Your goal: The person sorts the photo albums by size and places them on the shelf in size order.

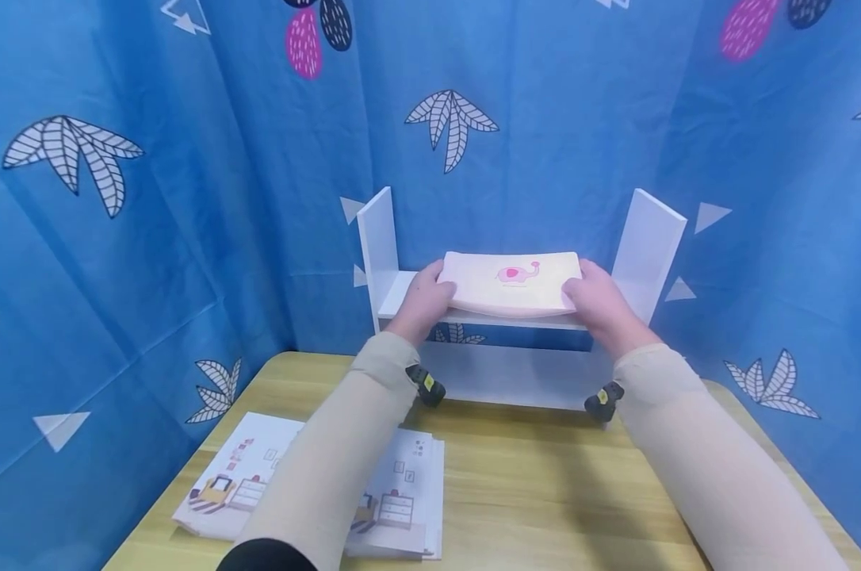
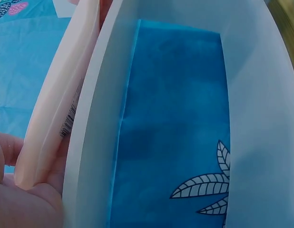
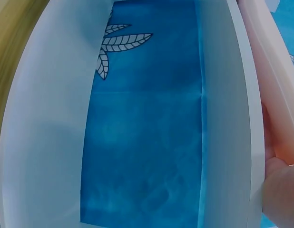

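Observation:
A pale pink soft pack (image 1: 512, 283) with a pink elephant printed on top lies flat between both hands. It is at the upper board of a white shelf (image 1: 379, 247); whether it touches the board cannot be told. My left hand (image 1: 425, 303) grips the pack's left end, thumb on top. At the opposite end, my right hand (image 1: 605, 304) holds it the same way. In the left wrist view a barcode (image 2: 70, 116) shows on the pack's underside, with fingers beneath. The right wrist view shows the pack (image 3: 276, 71) beside the shelf's front edge.
The shelf stands at the back of a wooden table (image 1: 502, 476), with upright side panels and a lower board (image 1: 509, 373). White printed packets or sheets (image 1: 405, 492) lie at the table's left, partly behind my left sleeve. A blue patterned curtain (image 1: 545, 119) hangs behind.

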`<state>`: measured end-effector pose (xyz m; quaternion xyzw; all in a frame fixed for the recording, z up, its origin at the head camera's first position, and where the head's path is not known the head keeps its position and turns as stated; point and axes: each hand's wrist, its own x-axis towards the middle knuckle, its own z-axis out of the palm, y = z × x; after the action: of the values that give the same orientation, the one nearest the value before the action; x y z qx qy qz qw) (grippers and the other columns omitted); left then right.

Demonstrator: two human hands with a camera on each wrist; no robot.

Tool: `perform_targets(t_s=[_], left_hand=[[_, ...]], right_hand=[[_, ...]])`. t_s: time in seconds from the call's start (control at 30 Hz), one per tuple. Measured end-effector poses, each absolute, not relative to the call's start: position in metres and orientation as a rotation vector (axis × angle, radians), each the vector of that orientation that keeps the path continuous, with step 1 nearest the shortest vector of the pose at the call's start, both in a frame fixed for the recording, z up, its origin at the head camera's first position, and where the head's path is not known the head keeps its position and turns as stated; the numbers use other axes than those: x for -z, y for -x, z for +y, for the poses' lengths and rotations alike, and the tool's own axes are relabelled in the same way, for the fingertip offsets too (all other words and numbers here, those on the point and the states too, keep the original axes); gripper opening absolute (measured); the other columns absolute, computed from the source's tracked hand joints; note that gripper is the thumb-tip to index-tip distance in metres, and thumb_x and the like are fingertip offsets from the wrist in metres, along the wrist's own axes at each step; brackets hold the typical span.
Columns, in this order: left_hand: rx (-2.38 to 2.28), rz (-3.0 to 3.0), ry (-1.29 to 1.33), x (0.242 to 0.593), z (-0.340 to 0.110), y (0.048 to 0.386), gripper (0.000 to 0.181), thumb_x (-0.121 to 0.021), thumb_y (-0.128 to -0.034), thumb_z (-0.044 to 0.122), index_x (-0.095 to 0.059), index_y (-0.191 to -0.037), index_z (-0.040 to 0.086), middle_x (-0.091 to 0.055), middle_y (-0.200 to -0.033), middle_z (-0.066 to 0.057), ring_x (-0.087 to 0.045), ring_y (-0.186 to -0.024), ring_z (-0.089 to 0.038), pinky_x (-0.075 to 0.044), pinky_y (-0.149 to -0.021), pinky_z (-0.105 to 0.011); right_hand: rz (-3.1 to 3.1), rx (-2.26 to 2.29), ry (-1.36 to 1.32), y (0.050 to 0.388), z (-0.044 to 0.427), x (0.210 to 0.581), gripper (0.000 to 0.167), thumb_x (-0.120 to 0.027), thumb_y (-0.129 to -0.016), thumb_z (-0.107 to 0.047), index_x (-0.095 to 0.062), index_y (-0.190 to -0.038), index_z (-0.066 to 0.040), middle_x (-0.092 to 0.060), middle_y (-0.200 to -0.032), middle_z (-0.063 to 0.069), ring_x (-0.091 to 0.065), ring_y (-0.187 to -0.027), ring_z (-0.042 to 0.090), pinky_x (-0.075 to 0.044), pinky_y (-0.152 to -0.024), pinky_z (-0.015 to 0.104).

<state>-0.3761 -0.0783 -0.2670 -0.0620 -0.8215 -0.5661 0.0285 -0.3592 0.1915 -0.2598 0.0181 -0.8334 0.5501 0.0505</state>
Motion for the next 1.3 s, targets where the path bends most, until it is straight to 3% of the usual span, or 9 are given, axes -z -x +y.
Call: perform_targets(t_s=[0.33, 0.6, 1.07, 1.3], left_hand=[[1.635, -2.633, 0.186, 0.262, -0.076, 0.375, 0.066, -0.049, -0.1027, 0.022, -0.022, -0.163, 0.018, -0.021, -0.168, 0.001, -0.016, -0.153, -0.022, -0.018, -0.122, -0.047], [1.538, -2.684, 0.208, 0.261, -0.075, 0.374, 0.066, -0.050, -0.1035, 0.023, -0.022, -0.163, 0.019, -0.023, -0.167, -0.001, -0.020, -0.153, -0.024, -0.021, -0.122, -0.047], [1.361, -2.749, 0.239, 0.268, -0.078, 0.372, 0.063, -0.049, -0.1037, 0.019, -0.025, -0.162, 0.014, -0.027, -0.165, -0.006, -0.023, -0.152, -0.025, -0.023, -0.121, -0.046], [1.217, -2.787, 0.301, 0.271, -0.080, 0.370, 0.060, -0.046, -0.1051, 0.020, -0.027, -0.161, 0.011, -0.029, -0.165, -0.008, -0.024, -0.151, -0.025, -0.023, -0.122, -0.044]], right_hand=[[-2.612, -1.605, -0.019, 0.355, 0.196, 0.258, 0.066, -0.041, -0.104, -0.019, -0.014, -0.163, -0.009, -0.033, -0.158, 0.018, -0.038, -0.132, 0.040, -0.031, -0.111, 0.064], [-2.692, -1.423, 0.002, 0.355, 0.200, 0.257, 0.072, -0.043, -0.102, -0.019, -0.007, -0.163, -0.010, -0.010, -0.168, 0.016, -0.019, -0.147, 0.044, -0.016, -0.115, 0.071], [-2.753, -1.262, 0.027, 0.358, 0.191, 0.263, 0.067, -0.043, -0.101, -0.019, -0.019, -0.163, -0.011, -0.017, -0.167, 0.017, -0.019, -0.149, 0.043, -0.018, -0.115, 0.069], [-2.761, -1.003, -0.108, 0.361, 0.192, 0.270, 0.062, -0.044, -0.097, -0.017, -0.034, -0.156, -0.001, -0.020, -0.163, 0.025, -0.016, -0.149, 0.046, -0.016, -0.116, 0.069]])
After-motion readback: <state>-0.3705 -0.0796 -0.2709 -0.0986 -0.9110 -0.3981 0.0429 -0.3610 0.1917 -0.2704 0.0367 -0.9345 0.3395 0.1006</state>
